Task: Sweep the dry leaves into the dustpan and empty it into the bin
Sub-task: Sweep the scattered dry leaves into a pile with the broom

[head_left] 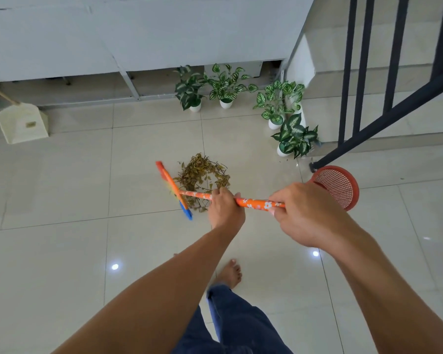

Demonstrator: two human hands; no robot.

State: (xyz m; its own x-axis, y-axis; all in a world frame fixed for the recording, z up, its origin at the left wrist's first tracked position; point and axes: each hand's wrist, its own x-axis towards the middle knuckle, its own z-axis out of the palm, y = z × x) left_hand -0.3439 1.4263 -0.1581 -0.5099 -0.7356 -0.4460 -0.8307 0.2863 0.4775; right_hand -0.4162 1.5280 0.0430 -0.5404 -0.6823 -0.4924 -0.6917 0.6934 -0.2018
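Observation:
A pile of dry brown leaves (202, 175) lies on the tiled floor in the middle of the view. A broom with an orange flowered handle (251, 203) has its orange and blue head (173, 189) against the left side of the pile. My left hand (225, 206) grips the handle lower down, near the leaves. My right hand (306, 213) grips the handle's upper end. A cream dustpan (23, 122) with a wooden handle stands at the far left by the wall. A red mesh bin (339, 186) sits on the floor just beyond my right hand.
Several potted green plants (276, 103) line the wall and stair corner behind the leaves. A dark stair railing (384, 116) slants down at the right, ending near the bin. My bare foot (230, 274) and a blue trouser leg are below the hands.

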